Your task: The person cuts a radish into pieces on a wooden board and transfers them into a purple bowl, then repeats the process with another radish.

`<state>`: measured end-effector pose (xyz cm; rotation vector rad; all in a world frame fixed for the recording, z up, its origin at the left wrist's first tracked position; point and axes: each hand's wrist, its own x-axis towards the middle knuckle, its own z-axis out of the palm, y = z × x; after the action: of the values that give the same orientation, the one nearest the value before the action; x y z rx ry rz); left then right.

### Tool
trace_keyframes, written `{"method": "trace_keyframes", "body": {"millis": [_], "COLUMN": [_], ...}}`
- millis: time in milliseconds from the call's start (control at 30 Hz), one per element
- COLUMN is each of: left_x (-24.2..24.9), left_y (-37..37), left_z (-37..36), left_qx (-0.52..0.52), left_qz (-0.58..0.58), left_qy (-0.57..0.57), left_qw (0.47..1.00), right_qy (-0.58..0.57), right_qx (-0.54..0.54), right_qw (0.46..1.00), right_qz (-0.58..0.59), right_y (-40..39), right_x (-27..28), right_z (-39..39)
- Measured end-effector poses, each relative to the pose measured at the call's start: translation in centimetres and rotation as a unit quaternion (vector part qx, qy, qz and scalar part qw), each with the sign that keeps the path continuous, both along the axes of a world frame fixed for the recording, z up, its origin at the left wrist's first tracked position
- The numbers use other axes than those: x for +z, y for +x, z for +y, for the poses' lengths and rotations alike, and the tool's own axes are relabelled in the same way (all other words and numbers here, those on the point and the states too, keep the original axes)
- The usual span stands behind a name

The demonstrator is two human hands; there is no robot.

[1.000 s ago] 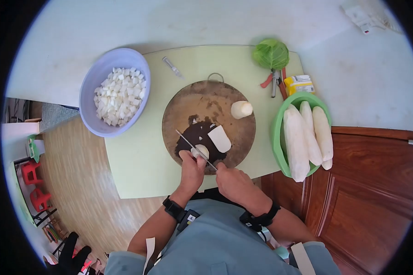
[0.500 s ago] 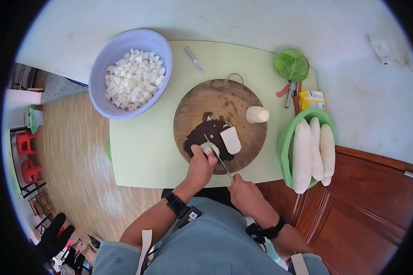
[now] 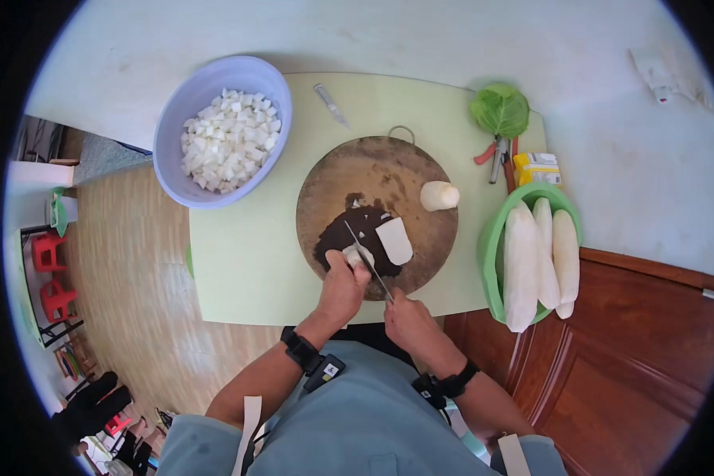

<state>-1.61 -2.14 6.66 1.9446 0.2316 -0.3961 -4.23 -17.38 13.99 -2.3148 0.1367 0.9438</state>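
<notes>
On the round wooden chopping board (image 3: pixel 420 163), my left hand (image 3: pixel 343 285) grips a small piece of white radish (image 3: pixel 355 255) near the board's front left. My right hand (image 3: pixel 411 321) is closed round the handle of a knife (image 3: pixel 373 271), whose blade lies against that piece, pointing away to the left. A flat-cut slab of radish (image 3: pixel 394 241) rests just right of the blade. Farther right is a thick radish chunk (image 3: pixel 439 196). Small white scraps lie on the dark wet patch of the board. My fingers partly hide the held piece.
A lavender basin (image 3: pixel 166 147) of white cubes stands at the back left. Beside it lies a small peeler-like tool (image 3: pixel 331 105). At the right are a cabbage (image 3: pixel 500 110), red-handled scissors (image 3: pixel 496 159), a yellow packet (image 3: pixel 538 169) and a green basin (image 3: pixel 493 274) holding whole radishes (image 3: pixel 521 266).
My right hand and the knife have shifted slightly left, and the blade stands at a slightly different angle over the held piece. The whole view has moved a little.
</notes>
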Motion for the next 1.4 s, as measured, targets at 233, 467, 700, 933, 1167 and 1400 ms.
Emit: {"method": "trace_keyframes", "body": {"millis": [233, 467, 700, 933, 1167, 1400], "left_x": [-1.5, -2.2, -3.1, -4.3, -1.0, 0.8], "left_y": [-0.5, -0.3, -0.5, -0.3, 0.5, 0.2], "left_z": [0.3, 1.0, 1.6, 2.1, 1.5, 5.0], "left_qx": [0.015, 0.015, -0.03, -0.022, -0.05, -0.009], "left_qz": [-0.003, 0.007, -0.018, -0.022, -0.012, 0.091], "left_qy": [-0.024, -0.069, -0.055, -0.036, 0.014, -0.064], "left_qw": [1.0, 0.997, 0.998, 0.999, 0.999, 0.994], "right_qy": [0.024, 0.03, 0.025, 0.019, 0.023, 0.032], "right_qx": [-0.022, -0.041, -0.049, -0.046, -0.047, -0.06], "right_qw": [0.998, 0.998, 0.997, 0.996, 0.996, 0.996], "right_qz": [-0.054, -0.049, -0.054, -0.079, -0.075, -0.05], "right_y": [0.2, 0.0, 0.3, 0.1, 0.3, 0.1], "right_x": [-2.5, -2.1, -4.0, -5.6, -5.3, -4.4], "right_z": [0.9, 0.7, 1.3, 1.7, 1.1, 0.5]}}
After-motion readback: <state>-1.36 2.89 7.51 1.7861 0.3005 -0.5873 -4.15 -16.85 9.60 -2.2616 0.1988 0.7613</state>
